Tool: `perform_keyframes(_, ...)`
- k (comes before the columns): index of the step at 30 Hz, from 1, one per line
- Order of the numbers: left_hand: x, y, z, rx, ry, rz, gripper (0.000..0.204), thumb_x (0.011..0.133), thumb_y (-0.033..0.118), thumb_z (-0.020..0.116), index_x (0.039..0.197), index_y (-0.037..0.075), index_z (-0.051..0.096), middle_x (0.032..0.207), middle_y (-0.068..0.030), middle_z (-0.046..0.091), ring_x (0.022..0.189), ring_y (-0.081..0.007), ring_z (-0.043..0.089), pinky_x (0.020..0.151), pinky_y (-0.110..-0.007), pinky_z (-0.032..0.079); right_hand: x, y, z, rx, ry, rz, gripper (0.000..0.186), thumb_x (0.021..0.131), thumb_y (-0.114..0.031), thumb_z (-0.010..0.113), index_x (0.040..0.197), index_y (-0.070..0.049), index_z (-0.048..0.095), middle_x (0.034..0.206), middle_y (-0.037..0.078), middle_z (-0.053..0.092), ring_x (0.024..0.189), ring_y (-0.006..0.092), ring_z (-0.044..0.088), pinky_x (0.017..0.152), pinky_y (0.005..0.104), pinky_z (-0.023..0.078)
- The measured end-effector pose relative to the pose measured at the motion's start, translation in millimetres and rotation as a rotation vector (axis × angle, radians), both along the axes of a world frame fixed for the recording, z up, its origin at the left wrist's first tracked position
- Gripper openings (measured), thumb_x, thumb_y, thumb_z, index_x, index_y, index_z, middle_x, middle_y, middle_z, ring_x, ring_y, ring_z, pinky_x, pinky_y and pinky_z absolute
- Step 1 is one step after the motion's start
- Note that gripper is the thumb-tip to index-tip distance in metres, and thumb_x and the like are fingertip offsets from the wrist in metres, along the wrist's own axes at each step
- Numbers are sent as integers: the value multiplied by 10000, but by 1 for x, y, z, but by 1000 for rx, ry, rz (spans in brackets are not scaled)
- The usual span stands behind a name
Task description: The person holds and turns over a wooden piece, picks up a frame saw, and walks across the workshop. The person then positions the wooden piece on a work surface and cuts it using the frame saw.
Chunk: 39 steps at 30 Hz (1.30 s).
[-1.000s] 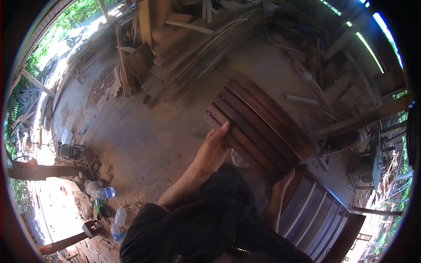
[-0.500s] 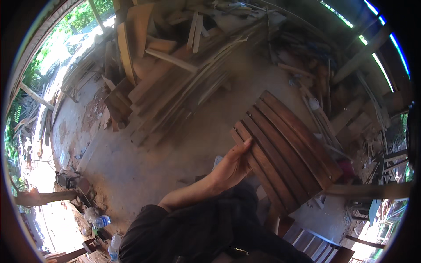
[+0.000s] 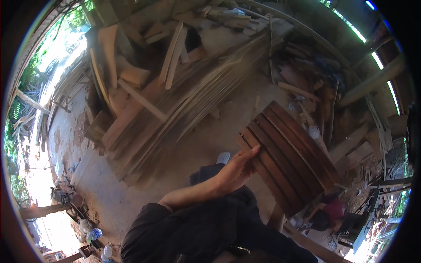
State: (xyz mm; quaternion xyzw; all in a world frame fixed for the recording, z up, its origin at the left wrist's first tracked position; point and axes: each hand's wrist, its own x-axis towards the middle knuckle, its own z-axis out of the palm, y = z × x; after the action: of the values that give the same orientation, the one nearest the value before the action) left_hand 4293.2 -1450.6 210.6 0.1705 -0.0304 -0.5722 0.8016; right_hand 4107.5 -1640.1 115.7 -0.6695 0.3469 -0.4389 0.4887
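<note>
My left hand (image 3: 240,170) grips the near left edge of a brown slatted wooden panel (image 3: 296,160), its thumb on top and its fingers underneath. The panel looks like a chair or bench part: several curved dark slats lie side by side with narrow gaps. It is held tilted in front of me, to the right of my body. My right hand does not show; the panel or the picture's lower edge hides it.
A long stack of planks (image 3: 188,107) lies ahead on the dusty floor, with offcuts (image 3: 133,75) leaning at its far left. At lower right a person in red (image 3: 335,209) is low down beyond the panel. Plastic bottles (image 3: 94,234) lie at lower left. My shoe (image 3: 224,157) shows ahead.
My view has turned and moved, so the plank stack sits lower and further left. A slatted piece at lower right has left view; the person in red shows more. The panel stays in my left hand.
</note>
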Motion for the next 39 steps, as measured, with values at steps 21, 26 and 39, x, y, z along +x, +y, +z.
perform_keyframes(21,402,-397,-79,196,-60,904,243,1041,187,612,1264,89,622,1202,-24,688,1105,-174,665,999,-310,549,352,-532,83,51,-124,422,472,1008,-396,676,1158,51,648,629,-11,476,541,72,430,502,246,327)
perform_keyframes(26,528,-428,-166,290,54,1180,218,1009,118,653,1226,103,631,1210,-38,681,1135,-192,653,970,-340,579,466,-598,69,187,-223,553,373,1021,-311,667,1166,33,659,652,-13,484,548,73,421,500,251,330)
perform_keyframes(39,760,-473,-314,132,230,1545,221,1010,68,622,1230,91,635,1219,-59,706,1156,-215,664,1075,-398,531,735,-664,32,312,-322,893,389,1012,-356,679,1161,3,657,665,-5,477,558,90,443,497,251,343)
